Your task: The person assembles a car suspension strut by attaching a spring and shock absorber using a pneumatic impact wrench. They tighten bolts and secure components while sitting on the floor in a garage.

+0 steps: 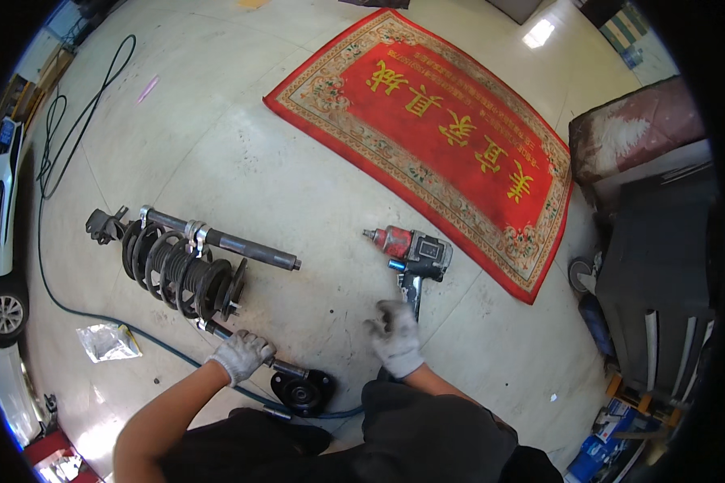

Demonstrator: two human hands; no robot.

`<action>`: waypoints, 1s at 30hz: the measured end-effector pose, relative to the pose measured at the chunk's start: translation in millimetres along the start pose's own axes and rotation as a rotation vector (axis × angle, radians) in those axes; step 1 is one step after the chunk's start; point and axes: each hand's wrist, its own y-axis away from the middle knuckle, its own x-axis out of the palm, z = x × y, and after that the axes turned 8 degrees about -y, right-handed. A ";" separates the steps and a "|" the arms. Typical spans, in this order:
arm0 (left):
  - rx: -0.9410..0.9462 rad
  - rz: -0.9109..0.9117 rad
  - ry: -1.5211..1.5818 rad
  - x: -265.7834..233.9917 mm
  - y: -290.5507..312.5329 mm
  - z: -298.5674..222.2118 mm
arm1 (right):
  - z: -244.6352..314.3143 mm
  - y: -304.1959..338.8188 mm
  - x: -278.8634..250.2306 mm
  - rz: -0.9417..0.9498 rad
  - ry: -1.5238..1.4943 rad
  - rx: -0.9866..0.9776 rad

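Head view: the left hand (242,357), in a whitish knit glove, is closed around a dark metal rod (291,369) at the near side of a black coil-spring strut (173,270), which lies on the pale tiled floor (298,185). A second long dark cylindrical rod (250,248) runs along the strut's far side. The right hand (396,338), likewise gloved, is loosely curled, fingers parted, by the handle of a red-and-black impact wrench (415,253); contact cannot be told.
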 end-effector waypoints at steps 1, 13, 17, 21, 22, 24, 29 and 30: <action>-0.010 0.002 0.030 6.2 -4.3 0.6 | -0.7 -7.5 -9.8 -0.075 0.030 0.066; -0.520 -0.129 0.276 -76.8 -113.7 24.1 | -42.3 -92.1 -51.1 0.170 -1.080 0.918; -0.639 -0.047 0.450 -129.8 -129.5 33.3 | -40.1 -102.0 -64.5 0.276 -0.854 0.970; -0.659 -0.146 0.474 -130.5 -141.3 39.5 | -38.7 -101.0 -65.5 0.359 -0.854 0.956; -0.652 -0.204 0.475 -126.2 -141.7 38.8 | -30.1 -102.0 -64.1 0.352 -0.852 0.960; -0.621 -0.263 0.479 -127.3 -143.1 36.7 | -32.2 -101.2 -63.4 0.402 -0.769 0.926; -0.546 -0.282 0.411 -114.4 -144.1 42.1 | -29.8 -98.8 -62.1 0.467 -0.702 0.988; -0.525 -0.262 0.393 -113.1 -144.7 42.4 | -30.7 -97.6 -60.7 0.498 -0.800 1.032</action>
